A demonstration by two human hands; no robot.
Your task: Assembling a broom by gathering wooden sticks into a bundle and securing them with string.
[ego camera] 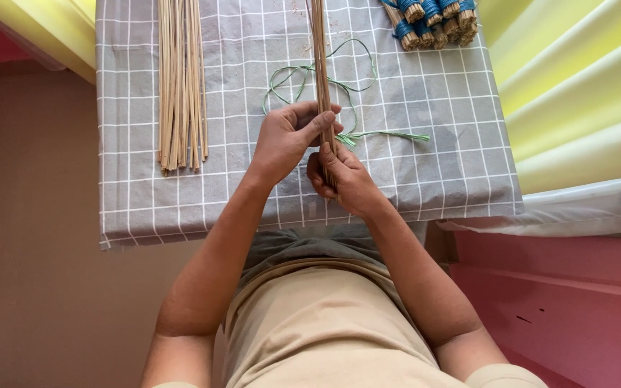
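Wooden sticks (pixel 320 65) in your grip run lengthwise from frame centre to top edge; your left hand (pixel 287 140) and right hand (pixel 341 179) both clasp the lower end.

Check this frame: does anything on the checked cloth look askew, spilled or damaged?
Nothing stands out. Both hands, left hand and right hand, grip a bundle of thin sticks. Green string lies in loose loops beside it. The loose sticks and blue-bound bundles lie tidy.
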